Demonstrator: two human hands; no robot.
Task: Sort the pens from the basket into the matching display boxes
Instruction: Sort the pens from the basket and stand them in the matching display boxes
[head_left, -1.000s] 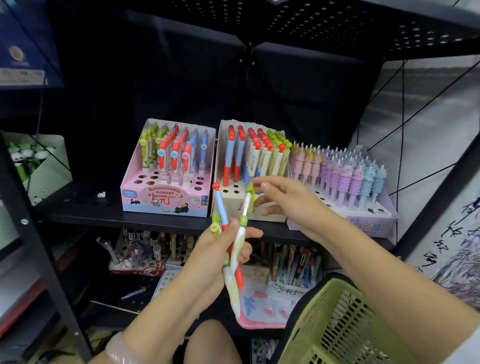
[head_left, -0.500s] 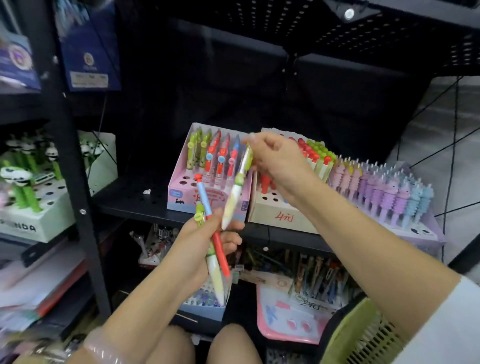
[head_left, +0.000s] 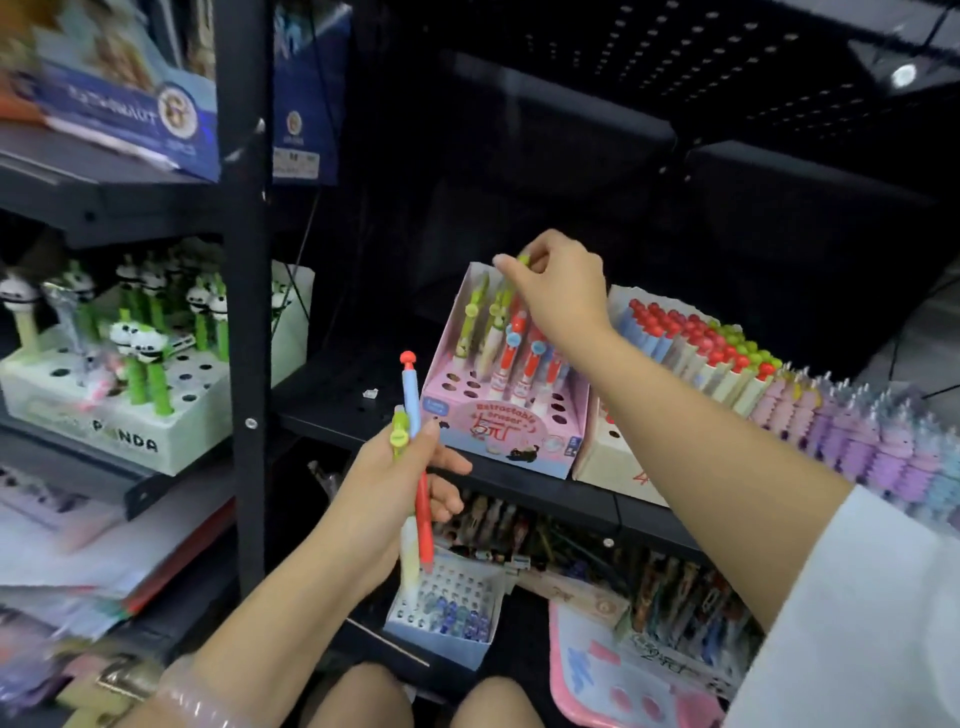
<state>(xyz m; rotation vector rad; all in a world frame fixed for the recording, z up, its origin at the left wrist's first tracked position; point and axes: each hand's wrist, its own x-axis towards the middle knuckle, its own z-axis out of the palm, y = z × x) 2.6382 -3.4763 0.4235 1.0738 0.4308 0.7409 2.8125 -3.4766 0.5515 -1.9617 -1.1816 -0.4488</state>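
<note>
— Where is the pen being sorted?

— A green-topped pen (head_left: 521, 261) sits at the back of the pink display box (head_left: 496, 436), its top pinched in the right hand (head_left: 558, 291). The thumb and forefinger close on it while the other fingers curl loosely beside them. The shaft drops among the green pens (head_left: 480, 322) in the back rows of that box (whether the tip is already in a hole is hidden by the hand).

— And the other hand?

— The left hand (head_left: 395, 488) hangs in front of the pink box and a little lower, just off its left front corner. Its fingers are wrapped round two pens: a blue-and-red pen (head_left: 415, 441) with a red knob on top, standing nearly upright, and a green-and-cream pen (head_left: 400, 436) just beside it, touching it. The thumb presses across both.

— What else is in the pink box?

— Red and blue pens (head_left: 524, 358) stand in the rows to the right of the green ones; the front holes are open.

— Around it?

— Touching the box's right side is a cream box (head_left: 613, 457) with red- and green-capped pens, and further right a row of lilac and pink pens (head_left: 852, 426). Both boxes rest on a black shelf (head_left: 332, 395). Well to the left of the pink box, past a black upright post (head_left: 244, 312), stands a white panda box (head_left: 119, 431) holding panda-topped pens. Below the pink box, a small blue-white box (head_left: 447, 608) sits on the lower shelf.
</note>
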